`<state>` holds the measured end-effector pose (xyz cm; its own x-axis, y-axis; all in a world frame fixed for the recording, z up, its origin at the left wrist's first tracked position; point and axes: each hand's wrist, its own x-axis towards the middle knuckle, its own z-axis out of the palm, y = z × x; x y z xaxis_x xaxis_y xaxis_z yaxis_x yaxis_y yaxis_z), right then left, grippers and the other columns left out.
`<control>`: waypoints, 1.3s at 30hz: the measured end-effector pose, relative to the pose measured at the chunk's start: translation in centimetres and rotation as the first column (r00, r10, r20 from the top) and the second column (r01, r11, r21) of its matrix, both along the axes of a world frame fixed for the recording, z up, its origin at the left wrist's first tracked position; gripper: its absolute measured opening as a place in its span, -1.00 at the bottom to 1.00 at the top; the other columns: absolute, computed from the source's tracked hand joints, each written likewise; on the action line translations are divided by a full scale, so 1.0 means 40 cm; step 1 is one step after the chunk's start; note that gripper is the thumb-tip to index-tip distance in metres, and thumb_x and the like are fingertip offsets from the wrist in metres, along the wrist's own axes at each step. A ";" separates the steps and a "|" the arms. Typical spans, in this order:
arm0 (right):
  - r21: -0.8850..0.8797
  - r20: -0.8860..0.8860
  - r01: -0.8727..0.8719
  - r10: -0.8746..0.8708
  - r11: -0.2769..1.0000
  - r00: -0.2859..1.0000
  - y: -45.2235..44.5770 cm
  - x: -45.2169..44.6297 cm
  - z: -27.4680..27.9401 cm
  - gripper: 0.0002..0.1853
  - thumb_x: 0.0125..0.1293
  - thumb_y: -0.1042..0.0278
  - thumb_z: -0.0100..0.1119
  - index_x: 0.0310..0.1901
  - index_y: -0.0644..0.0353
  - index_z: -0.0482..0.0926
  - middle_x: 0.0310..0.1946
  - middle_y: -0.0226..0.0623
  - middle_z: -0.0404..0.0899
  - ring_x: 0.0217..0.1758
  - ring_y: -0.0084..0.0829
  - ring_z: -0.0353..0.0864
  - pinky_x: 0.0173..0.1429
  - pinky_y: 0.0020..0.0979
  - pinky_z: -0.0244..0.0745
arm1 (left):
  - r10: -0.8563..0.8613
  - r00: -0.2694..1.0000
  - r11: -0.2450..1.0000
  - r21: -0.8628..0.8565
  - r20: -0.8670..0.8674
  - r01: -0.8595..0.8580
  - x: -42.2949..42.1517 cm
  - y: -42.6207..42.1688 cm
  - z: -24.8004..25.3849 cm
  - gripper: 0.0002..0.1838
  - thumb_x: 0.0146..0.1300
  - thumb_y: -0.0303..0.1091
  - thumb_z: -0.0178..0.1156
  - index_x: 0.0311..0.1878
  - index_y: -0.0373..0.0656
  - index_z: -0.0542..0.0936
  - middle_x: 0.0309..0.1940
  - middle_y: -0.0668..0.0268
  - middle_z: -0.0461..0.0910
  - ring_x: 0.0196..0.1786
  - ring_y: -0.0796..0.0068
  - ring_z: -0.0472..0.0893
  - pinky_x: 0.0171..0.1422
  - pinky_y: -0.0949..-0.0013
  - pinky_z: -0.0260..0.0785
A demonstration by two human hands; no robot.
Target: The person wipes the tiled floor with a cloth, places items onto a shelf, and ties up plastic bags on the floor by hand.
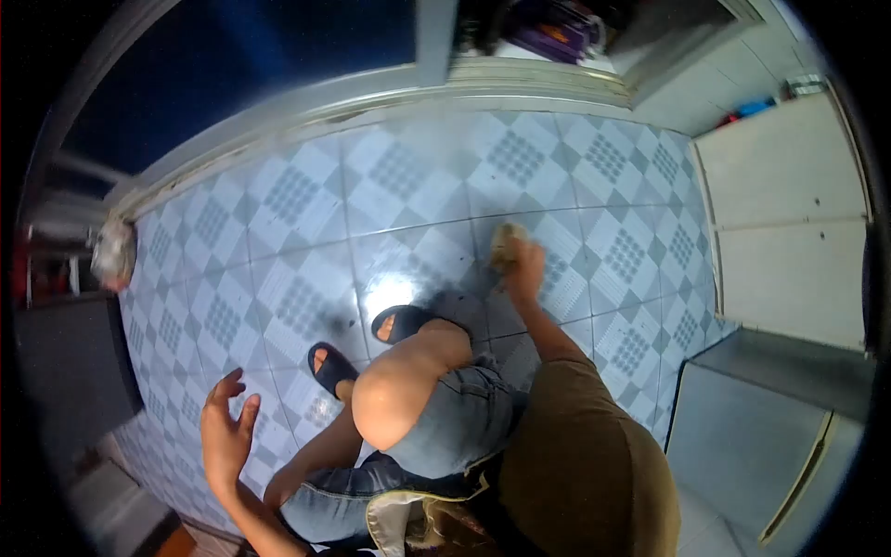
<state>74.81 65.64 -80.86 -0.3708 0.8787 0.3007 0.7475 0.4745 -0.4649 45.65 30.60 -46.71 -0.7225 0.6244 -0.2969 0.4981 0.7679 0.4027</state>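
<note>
My right hand (pixel 526 271) reaches down to the tiled floor (pixel 408 190), closed on a small crumpled, yellowish-brown rag (pixel 507 243). The rag appears pressed against the tiles, though its underside is hidden. Off to the left, my left hand (pixel 228 434) is raised in the air beside my knee, fingers apart and holding nothing. My feet in dark slippers (pixel 401 322) rest on the floor between the two hands, knees bent in a crouch.
Pale cabinets (pixel 789 213) line the right side, with a grey fridge-like appliance (pixel 742 455) nearer me. A dark glass door (pixel 251 74) spans the far side, beside an opening with a purple package (pixel 548 32). At left are a plastic bag (pixel 113 255) and a dark cabinet (pixel 70 371).
</note>
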 end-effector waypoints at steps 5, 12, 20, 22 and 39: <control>-0.303 0.153 0.652 -0.640 0.695 0.753 0.119 0.292 -0.070 -0.48 0.06 0.40 0.07 0.15 -0.05 0.42 0.01 0.09 0.33 0.13 0.05 0.31 0.16 -0.08 0.29 | -0.104 0.980 0.994 0.050 0.168 0.097 -0.022 0.057 -0.021 -0.55 0.17 -0.28 0.24 0.08 -0.31 0.48 -0.22 0.04 0.59 -0.10 0.22 0.56 0.01 0.28 0.36; -0.120 0.611 0.740 -0.538 0.662 0.581 0.172 0.094 -0.140 -0.47 0.14 0.13 0.02 0.14 0.16 0.37 0.02 -0.02 0.38 0.02 0.01 0.38 0.00 -0.11 0.29 | -0.033 0.934 0.997 -0.051 0.355 0.054 -0.021 0.070 -0.044 -0.54 0.22 -0.23 0.21 0.09 -0.36 0.46 -0.24 0.06 0.59 -0.14 0.26 0.56 0.04 0.29 0.34; -0.360 -0.057 -0.010 -0.011 0.933 0.998 0.005 -0.606 -0.151 -0.69 0.16 0.38 0.06 -0.02 0.00 0.49 0.02 -0.18 0.32 0.08 -0.10 0.30 0.13 -0.22 0.30 | 0.025 0.952 0.997 -0.076 0.304 -0.002 -0.046 0.149 -0.060 -0.52 0.23 -0.20 0.20 0.10 -0.34 0.46 -0.24 0.06 0.59 -0.12 0.25 0.55 0.05 0.26 0.34; -0.423 -0.401 -0.149 -0.037 0.894 0.916 0.011 -0.641 -0.109 -0.60 -0.02 0.58 0.10 -0.07 0.04 0.52 -0.07 -0.19 0.36 0.01 -0.10 0.35 0.10 -0.22 0.29 | 0.049 0.942 0.998 -0.060 0.333 -0.031 -0.044 0.189 -0.062 -0.52 0.23 -0.20 0.20 0.10 -0.34 0.46 -0.23 0.06 0.59 -0.11 0.25 0.55 0.06 0.26 0.34; -0.107 0.518 0.935 -0.784 0.338 0.343 0.508 0.364 -0.176 -0.44 0.07 0.27 0.06 0.20 -0.19 0.41 0.08 -0.06 0.32 0.05 -0.19 0.40 0.19 -0.16 0.25 | -0.053 0.959 0.970 -0.215 0.279 0.116 -0.097 0.260 -0.177 -0.65 0.20 -0.43 0.16 0.04 -0.37 0.49 -0.34 0.12 0.61 -0.26 0.29 0.58 -0.06 0.32 0.39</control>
<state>89.38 85.97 -87.90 0.6670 0.7444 -0.0306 0.7423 -0.6675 -0.0578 41.78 41.00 -53.80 -0.5437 0.5729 -0.6133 0.4622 0.8144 0.3509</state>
